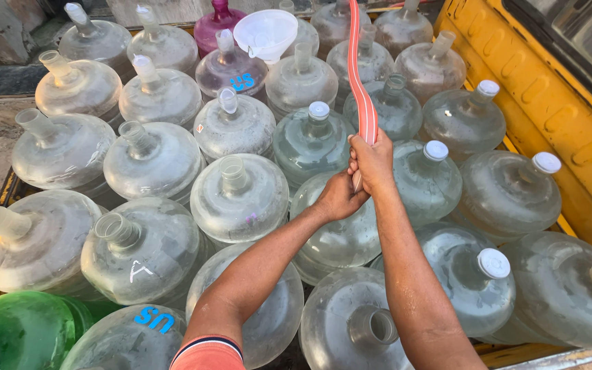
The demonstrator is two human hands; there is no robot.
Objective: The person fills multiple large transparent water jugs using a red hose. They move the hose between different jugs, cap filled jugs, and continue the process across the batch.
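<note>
both forearms reach out from the camera; left hand (337, 199) and right hand (373, 163), together, clamp the red-striped hose (361, 82) over a clear jug (340, 233). steadying its tip squarely above the neck should limit spills.

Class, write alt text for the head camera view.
Both hands, left hand and right hand, grip a red-and-white hose over a bottle among many large clear water bottles, some capped; a white funnel sits on one.

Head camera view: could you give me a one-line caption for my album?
Both hands, left and right, grip an orange hose over a bottle among many jugs.
</note>
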